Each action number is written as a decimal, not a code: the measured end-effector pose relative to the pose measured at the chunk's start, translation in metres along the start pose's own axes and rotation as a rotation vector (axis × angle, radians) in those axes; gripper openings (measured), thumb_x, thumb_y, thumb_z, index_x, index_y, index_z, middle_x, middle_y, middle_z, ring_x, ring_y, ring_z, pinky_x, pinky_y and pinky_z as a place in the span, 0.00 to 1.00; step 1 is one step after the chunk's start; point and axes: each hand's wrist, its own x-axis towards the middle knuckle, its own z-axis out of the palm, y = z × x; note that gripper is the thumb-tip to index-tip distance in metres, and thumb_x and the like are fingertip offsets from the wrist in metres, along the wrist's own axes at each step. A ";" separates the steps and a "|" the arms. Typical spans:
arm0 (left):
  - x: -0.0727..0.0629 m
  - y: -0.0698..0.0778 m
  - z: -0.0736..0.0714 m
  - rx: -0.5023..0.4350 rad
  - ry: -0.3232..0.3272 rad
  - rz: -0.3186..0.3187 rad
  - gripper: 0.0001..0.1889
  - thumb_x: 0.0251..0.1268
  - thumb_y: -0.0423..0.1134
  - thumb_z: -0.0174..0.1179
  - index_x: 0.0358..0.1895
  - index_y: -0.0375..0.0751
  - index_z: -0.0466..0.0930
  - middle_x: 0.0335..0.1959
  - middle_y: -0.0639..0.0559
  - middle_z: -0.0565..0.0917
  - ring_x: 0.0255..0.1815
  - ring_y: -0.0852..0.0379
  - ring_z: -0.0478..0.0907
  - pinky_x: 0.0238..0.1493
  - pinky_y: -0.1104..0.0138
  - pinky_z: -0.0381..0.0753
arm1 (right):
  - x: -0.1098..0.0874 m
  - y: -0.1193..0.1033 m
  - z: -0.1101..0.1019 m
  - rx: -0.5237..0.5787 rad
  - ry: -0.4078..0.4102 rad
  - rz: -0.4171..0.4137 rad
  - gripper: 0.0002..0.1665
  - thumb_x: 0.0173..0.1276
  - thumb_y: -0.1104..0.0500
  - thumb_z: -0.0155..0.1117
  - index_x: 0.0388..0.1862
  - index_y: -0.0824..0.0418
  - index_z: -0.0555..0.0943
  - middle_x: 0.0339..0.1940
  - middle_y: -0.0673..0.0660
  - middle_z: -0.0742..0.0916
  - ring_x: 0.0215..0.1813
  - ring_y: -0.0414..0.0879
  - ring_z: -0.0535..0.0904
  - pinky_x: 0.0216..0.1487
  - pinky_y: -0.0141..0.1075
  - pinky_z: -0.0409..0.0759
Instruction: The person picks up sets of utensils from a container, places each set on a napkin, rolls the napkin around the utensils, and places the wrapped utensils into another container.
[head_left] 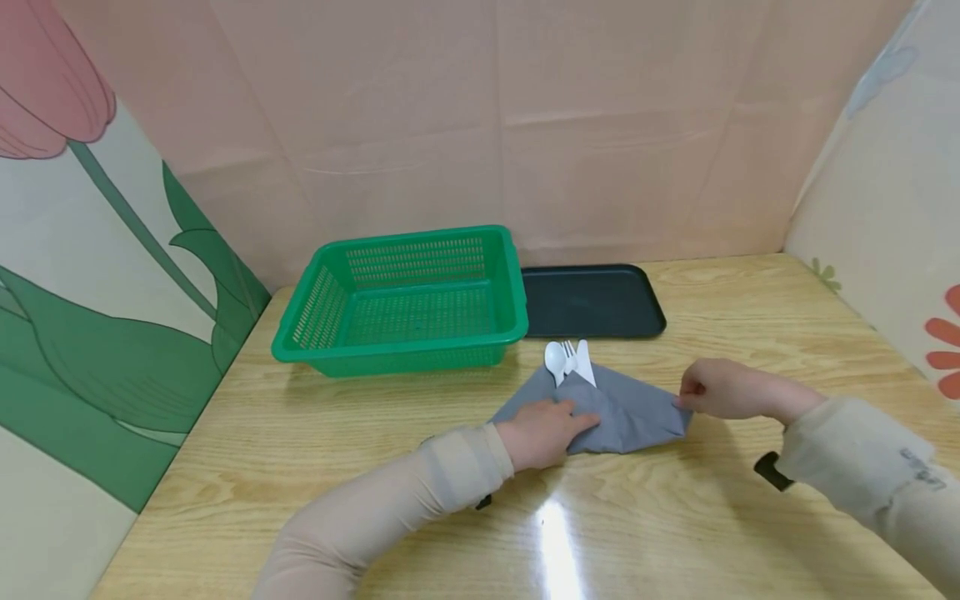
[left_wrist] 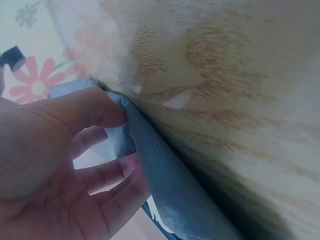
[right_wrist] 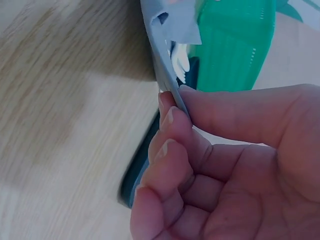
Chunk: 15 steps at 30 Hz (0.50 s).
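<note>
A grey cloth napkin [head_left: 626,417] lies folded on the table, its front part turned up over the handles of a white spoon [head_left: 555,359], a fork [head_left: 570,357] and a knife [head_left: 583,360]. The heads of the cutlery stick out at the top, and the handles are hidden. My left hand [head_left: 543,432] rests on the fold with its fingers spread; in the left wrist view the thumb lies along the edge of the cloth. At the right end, my right hand [head_left: 716,389] pinches the napkin's corner between thumb and fingertips, as the right wrist view shows closely.
A green plastic basket [head_left: 408,350] stands at the back left of the wooden table [head_left: 360,546]. Right beside it lies a black tray [head_left: 592,302], its left end behind the basket. A pink sheet [head_left: 600,133] hangs behind the table, with flower-patterned walls at both sides.
</note>
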 end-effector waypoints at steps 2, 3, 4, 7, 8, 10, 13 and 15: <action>0.000 0.000 0.000 -0.003 -0.003 -0.003 0.28 0.66 0.40 0.55 0.69 0.58 0.62 0.59 0.52 0.74 0.55 0.56 0.76 0.46 0.69 0.78 | 0.000 -0.001 -0.001 0.004 0.005 -0.004 0.11 0.65 0.59 0.58 0.26 0.62 0.80 0.20 0.48 0.77 0.23 0.39 0.67 0.25 0.32 0.66; 0.000 0.000 0.000 -0.002 -0.005 -0.005 0.28 0.66 0.41 0.55 0.69 0.58 0.62 0.59 0.52 0.74 0.54 0.56 0.76 0.46 0.70 0.78 | 0.000 -0.001 -0.001 0.007 0.008 -0.009 0.11 0.66 0.59 0.58 0.25 0.62 0.79 0.20 0.48 0.76 0.23 0.39 0.67 0.24 0.32 0.66; 0.000 0.000 0.000 -0.002 -0.005 -0.005 0.28 0.66 0.41 0.55 0.69 0.58 0.62 0.59 0.52 0.74 0.54 0.56 0.76 0.46 0.70 0.78 | 0.000 -0.001 -0.001 0.015 0.009 -0.011 0.11 0.65 0.59 0.58 0.25 0.62 0.79 0.20 0.48 0.76 0.23 0.39 0.66 0.25 0.32 0.65; 0.001 0.000 0.001 0.009 0.001 0.000 0.28 0.66 0.41 0.55 0.69 0.58 0.62 0.59 0.52 0.75 0.54 0.57 0.76 0.46 0.70 0.78 | 0.001 0.000 -0.002 0.023 0.021 -0.042 0.11 0.66 0.58 0.58 0.25 0.62 0.78 0.19 0.47 0.74 0.22 0.39 0.65 0.24 0.32 0.64; 0.001 0.000 0.001 0.015 0.004 0.002 0.28 0.66 0.41 0.55 0.69 0.58 0.62 0.59 0.52 0.75 0.54 0.57 0.76 0.46 0.70 0.78 | 0.001 -0.001 -0.002 0.028 0.023 -0.049 0.11 0.66 0.58 0.58 0.25 0.62 0.78 0.19 0.47 0.74 0.22 0.39 0.65 0.24 0.32 0.64; 0.001 0.000 0.001 0.023 0.009 0.006 0.28 0.66 0.41 0.56 0.68 0.58 0.62 0.58 0.52 0.75 0.53 0.57 0.76 0.46 0.70 0.78 | 0.001 -0.003 -0.003 0.038 0.029 -0.057 0.11 0.66 0.58 0.58 0.25 0.62 0.78 0.18 0.47 0.73 0.21 0.38 0.65 0.24 0.32 0.64; 0.001 -0.001 0.002 0.032 0.012 0.009 0.28 0.66 0.41 0.56 0.68 0.58 0.62 0.58 0.52 0.75 0.52 0.57 0.77 0.44 0.70 0.78 | 0.000 -0.010 -0.005 0.058 0.026 -0.042 0.12 0.67 0.58 0.57 0.25 0.62 0.79 0.19 0.47 0.73 0.22 0.39 0.65 0.24 0.32 0.64; 0.001 -0.001 0.002 0.034 0.014 0.009 0.28 0.66 0.41 0.56 0.68 0.58 0.62 0.57 0.52 0.76 0.51 0.57 0.77 0.43 0.70 0.78 | 0.000 -0.014 -0.007 0.060 0.024 -0.031 0.12 0.68 0.58 0.55 0.26 0.62 0.79 0.19 0.47 0.74 0.22 0.39 0.65 0.24 0.31 0.64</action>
